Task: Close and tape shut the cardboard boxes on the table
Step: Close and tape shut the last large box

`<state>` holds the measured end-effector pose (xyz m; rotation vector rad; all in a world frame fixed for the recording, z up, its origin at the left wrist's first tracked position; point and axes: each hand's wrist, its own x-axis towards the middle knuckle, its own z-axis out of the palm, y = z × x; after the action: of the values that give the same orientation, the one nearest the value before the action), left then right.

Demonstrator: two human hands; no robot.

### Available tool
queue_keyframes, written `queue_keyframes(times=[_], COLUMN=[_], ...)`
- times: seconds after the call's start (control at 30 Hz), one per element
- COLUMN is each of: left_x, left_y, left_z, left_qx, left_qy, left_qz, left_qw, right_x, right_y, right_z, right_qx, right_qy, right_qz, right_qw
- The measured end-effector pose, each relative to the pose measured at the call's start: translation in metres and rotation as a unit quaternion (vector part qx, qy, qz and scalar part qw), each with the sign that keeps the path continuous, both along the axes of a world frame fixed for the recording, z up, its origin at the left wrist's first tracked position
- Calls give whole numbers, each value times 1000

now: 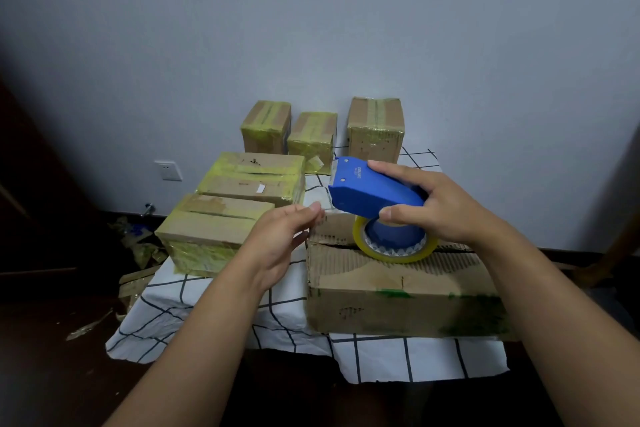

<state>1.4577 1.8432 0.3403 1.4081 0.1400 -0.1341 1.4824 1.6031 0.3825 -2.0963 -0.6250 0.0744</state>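
Note:
My right hand (440,208) grips a blue tape dispenser (370,189) loaded with a yellowish tape roll (394,246), held just above a worn cardboard box (398,302) at the front right of the table. That box's top flaps are folded down, with a dark seam running across the top. My left hand (284,236) is beside the dispenser's front edge, its fingertips pinching what looks like the clear tape end; the tape itself is hard to see.
Two taped boxes (211,236) (256,180) lie on the left of the checked tablecloth (214,315). Three smaller taped boxes (266,125) (313,139) (375,128) stand at the back by the wall. Cardboard scraps (138,246) litter the floor on the left.

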Motion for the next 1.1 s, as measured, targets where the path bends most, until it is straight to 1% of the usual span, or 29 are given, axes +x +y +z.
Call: queue_keyframes(times=[0.2, 0.33, 0.47, 0.63, 0.73, 0.83, 0.97, 1.1], left_x=[-6, -11, -12, -15, -13, -11, -12, -16], left_y=[14, 26, 34, 30, 33, 35, 31, 30], left_z=[-3, 5, 13, 8, 4, 3, 1, -9], left_qx=[68, 86, 79, 73, 74, 73, 12, -4], left_qy=[28, 32, 30, 41, 43, 38, 71, 99], left_qz=[26, 35, 32, 36, 68, 72, 56, 57], left_qw=[997, 995, 996, 996, 994, 994, 996, 993], right_x=[3, 6, 8, 4, 3, 4, 6, 8], right_y=[19, 25, 26, 22, 12, 1, 1, 5], right_z=[18, 26, 37, 45, 47, 49, 51, 46], right_qx=[-78, -103, -119, -151, -165, -165, -171, -181], right_qy=[-4, 3, 5, 15, 26, 34, 35, 53], right_qz=[26, 40, 55, 64, 49, 32, 25, 36], right_qw=[997, 994, 991, 986, 985, 985, 984, 981])
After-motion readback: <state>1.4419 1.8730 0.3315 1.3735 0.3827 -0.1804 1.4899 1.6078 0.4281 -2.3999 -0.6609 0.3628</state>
